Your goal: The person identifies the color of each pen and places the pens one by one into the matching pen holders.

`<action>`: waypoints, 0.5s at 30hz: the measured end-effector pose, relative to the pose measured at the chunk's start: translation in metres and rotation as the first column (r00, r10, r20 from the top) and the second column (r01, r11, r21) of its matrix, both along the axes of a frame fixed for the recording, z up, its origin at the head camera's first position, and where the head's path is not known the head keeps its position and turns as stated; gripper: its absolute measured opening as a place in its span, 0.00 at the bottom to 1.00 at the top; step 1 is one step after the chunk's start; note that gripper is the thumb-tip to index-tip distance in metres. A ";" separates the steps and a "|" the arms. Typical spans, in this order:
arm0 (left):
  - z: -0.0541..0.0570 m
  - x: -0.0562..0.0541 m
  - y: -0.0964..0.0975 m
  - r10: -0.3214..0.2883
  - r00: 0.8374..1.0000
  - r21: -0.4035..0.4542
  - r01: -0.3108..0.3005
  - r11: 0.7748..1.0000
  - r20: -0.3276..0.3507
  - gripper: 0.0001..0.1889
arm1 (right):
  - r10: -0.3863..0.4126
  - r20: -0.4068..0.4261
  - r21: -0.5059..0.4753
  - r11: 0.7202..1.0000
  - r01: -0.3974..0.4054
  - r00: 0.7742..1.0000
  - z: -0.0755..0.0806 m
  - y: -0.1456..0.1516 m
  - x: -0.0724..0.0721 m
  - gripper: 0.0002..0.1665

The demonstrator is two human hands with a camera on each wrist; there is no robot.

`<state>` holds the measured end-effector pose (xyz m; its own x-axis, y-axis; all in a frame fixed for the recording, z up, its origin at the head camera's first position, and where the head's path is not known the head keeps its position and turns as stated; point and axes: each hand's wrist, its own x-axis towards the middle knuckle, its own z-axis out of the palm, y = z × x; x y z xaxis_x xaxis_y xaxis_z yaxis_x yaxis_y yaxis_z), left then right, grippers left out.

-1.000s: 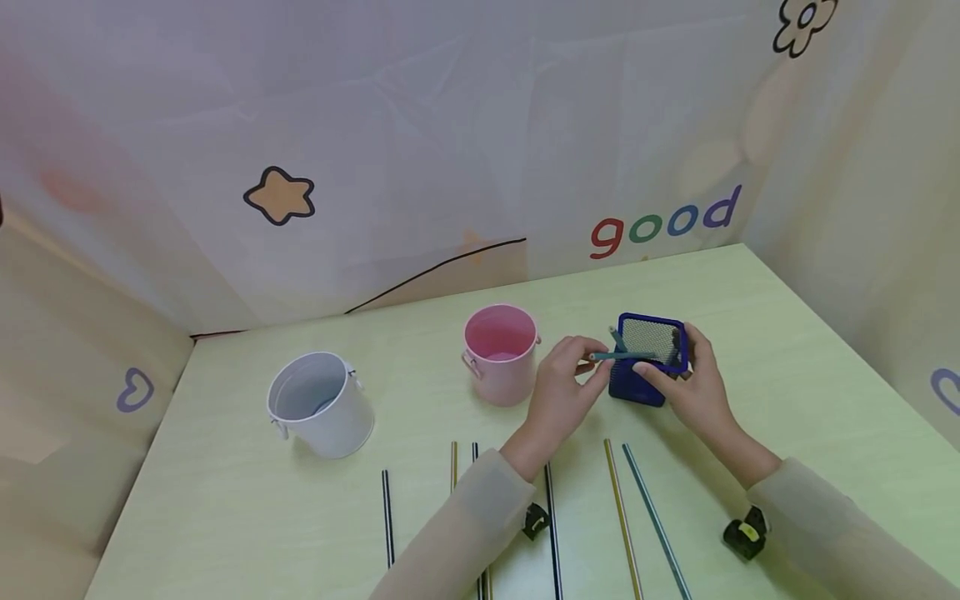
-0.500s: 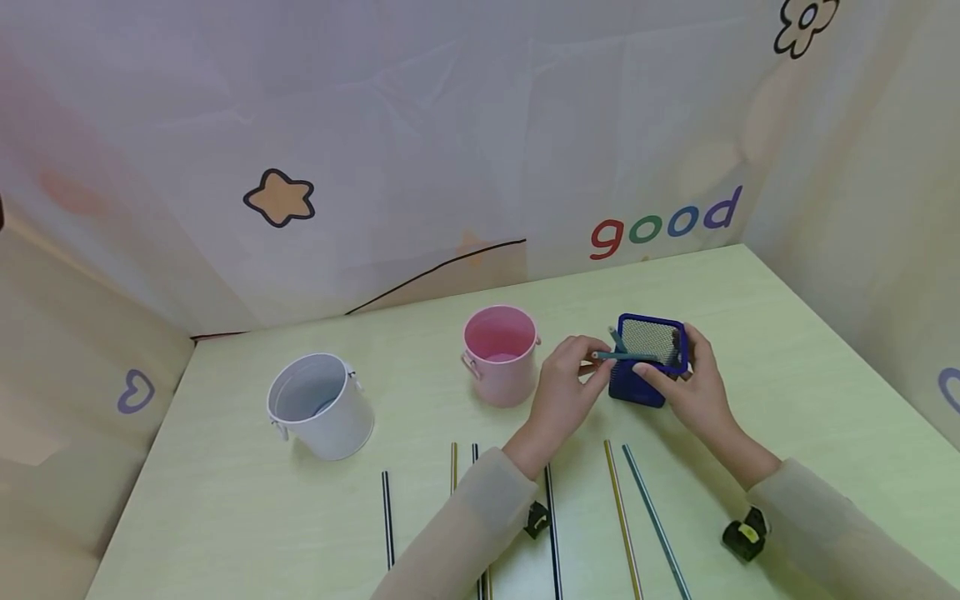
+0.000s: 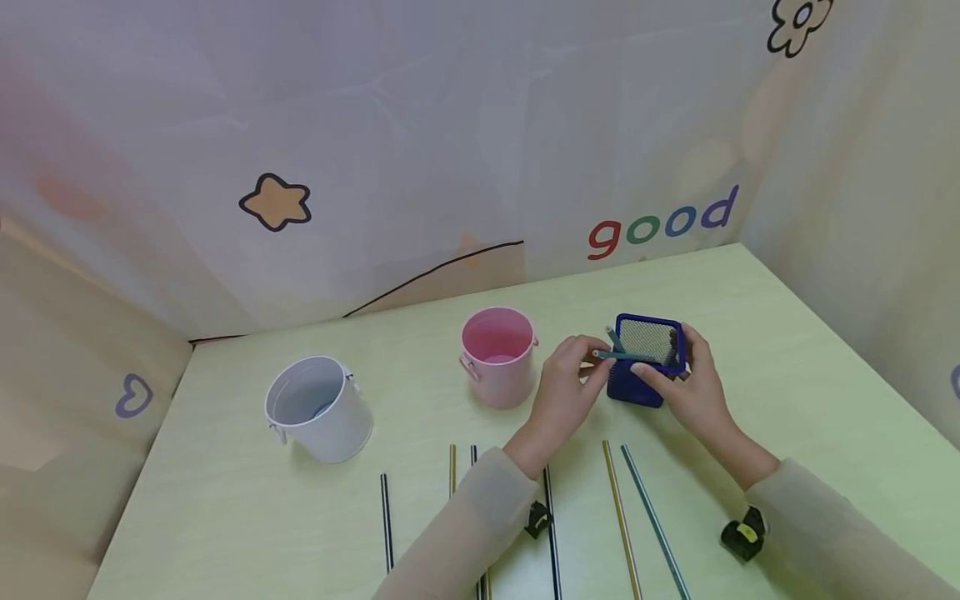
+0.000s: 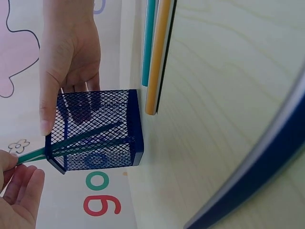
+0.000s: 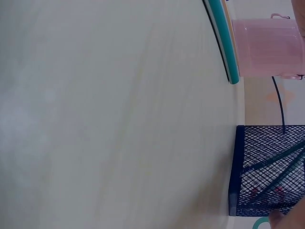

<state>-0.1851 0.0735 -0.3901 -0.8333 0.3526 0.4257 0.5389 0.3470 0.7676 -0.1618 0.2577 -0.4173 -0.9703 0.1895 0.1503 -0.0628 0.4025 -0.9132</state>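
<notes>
A dark blue mesh pen holder (image 3: 633, 387) stands on the table, with my right hand (image 3: 699, 392) gripping its right side, thumb at the front rim and fingers behind. My left hand (image 3: 562, 392) pinches the outer end of a green pencil (image 3: 621, 356), whose other end lies inside the holder. A second green pencil (image 3: 612, 337) leans out over the holder's left rim. Through the mesh in the left wrist view, both pencils show slanting down inside the pen holder (image 4: 95, 107). Only a bit of my right hand (image 5: 291, 217) shows in the right wrist view.
A pink bucket (image 3: 501, 382) stands just left of my left hand, and a white bucket (image 3: 333, 425) farther left. Several long pencils, including a yellow one (image 3: 619, 508) and a green one (image 3: 654, 517), lie near the front. Small black objects (image 3: 742, 537) sit by my forearms.
The hands, pencils and pen holder hold nearly the same place. The head view has shifted very slightly.
</notes>
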 end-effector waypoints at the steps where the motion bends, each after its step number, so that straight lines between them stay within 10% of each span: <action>1: 0.000 0.000 0.000 0.000 1.000 0.000 0.000 1.000 0.005 0.09 | 0.000 -0.001 0.001 1.000 0.000 1.000 0.000 0.000 0.000 0.54; 15: 0.002 0.003 -0.002 0.021 0.999 -0.025 -0.020 0.999 0.025 0.11 | 0.000 0.002 -0.007 1.000 0.000 1.000 0.002 -0.002 0.000 0.54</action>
<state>-0.1818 0.0713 -0.3885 -0.8510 0.3457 0.3955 0.5119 0.3768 0.7720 -0.1618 0.2552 -0.4152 -0.9705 0.1906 0.1475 -0.0614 0.3962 -0.9161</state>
